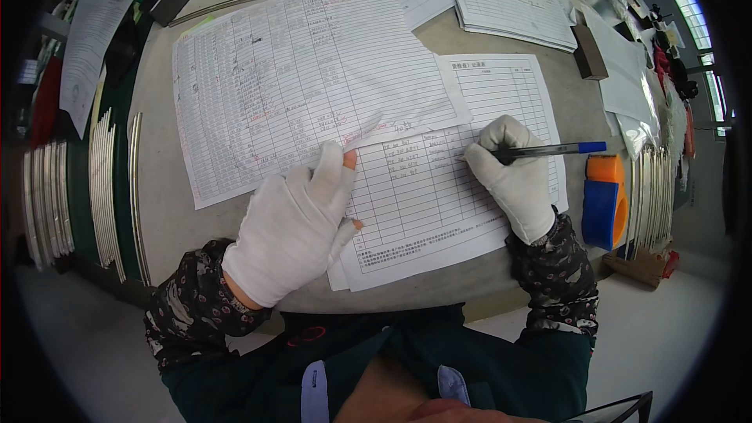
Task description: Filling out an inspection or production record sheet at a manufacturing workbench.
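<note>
My right hand (513, 176), in a white glove, is closed around a pen (552, 150) with a clear barrel and a blue end. Its tip side points at a printed form (415, 235) with a ruled table, partly filled with handwriting. A larger lined sheet (298, 70), dense with handwritten columns, overlaps the form's upper left. My left hand (294, 227), gloved with a bare thumb tip and fingertip showing, lies with fingers spread across the lower edge of that sheet and the left side of the form.
A blue and orange tape dispenser-like object (603, 204) stands at the table's right edge. A brown block (589, 52) sits behind it, near a stack of papers (517, 0). Thin metal strips (102, 188) are bundled on the left, and more strips (652, 196) on the right.
</note>
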Motion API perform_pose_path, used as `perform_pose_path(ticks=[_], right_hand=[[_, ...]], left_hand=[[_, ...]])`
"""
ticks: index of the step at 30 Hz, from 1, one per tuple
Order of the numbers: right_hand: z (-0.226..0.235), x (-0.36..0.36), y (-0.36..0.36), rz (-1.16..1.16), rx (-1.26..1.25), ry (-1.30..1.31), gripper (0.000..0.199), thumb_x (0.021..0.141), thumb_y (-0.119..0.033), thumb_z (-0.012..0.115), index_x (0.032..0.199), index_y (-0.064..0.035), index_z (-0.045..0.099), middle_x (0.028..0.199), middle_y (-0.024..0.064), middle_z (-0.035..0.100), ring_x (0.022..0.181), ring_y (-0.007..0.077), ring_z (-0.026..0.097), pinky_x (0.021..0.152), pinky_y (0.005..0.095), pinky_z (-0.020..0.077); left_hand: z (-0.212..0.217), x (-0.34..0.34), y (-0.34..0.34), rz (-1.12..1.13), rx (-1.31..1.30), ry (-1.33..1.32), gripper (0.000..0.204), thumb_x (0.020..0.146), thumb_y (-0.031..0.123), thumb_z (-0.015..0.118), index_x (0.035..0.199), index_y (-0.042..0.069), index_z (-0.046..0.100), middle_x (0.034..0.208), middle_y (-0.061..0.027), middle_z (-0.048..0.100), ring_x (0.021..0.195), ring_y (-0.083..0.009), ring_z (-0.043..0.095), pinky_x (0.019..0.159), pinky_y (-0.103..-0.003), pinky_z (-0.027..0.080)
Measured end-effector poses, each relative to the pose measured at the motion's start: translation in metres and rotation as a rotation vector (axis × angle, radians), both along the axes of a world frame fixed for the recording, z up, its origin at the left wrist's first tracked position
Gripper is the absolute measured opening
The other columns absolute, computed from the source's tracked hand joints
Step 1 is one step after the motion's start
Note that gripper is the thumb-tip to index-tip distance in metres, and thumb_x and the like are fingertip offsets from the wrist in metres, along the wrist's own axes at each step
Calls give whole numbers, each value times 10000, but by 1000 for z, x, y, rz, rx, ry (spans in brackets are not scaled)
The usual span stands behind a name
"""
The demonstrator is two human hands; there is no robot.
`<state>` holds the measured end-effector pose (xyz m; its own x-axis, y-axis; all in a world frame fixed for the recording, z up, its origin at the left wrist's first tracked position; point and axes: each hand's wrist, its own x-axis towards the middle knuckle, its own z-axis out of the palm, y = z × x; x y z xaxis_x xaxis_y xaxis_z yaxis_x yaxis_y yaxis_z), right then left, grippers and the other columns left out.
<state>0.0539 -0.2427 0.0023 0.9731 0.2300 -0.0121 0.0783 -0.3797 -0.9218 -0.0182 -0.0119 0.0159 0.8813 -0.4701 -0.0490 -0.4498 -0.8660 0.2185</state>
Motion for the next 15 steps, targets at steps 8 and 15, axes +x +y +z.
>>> perform_pose_path(ticks=[8,15], right_hand=[[-1,0,-1,0,10,-6,200,727,-5,612,628,-43,442,580,-37,444,552,35,371,502,190,340],[-5,0,-1,7,32,-8,203,726,-5,612,629,-46,438,579,-36,440,553,35,369,502,191,340]], left_hand=[[0,0,0,-8,-12,-31,640,710,265,648,1184,-95,411,1049,-155,417,675,-206,482,573,-324,423],[0,0,1,-13,-7,-47,643,710,266,649,1185,-95,411,1051,-154,418,674,-205,480,571,-324,421]])
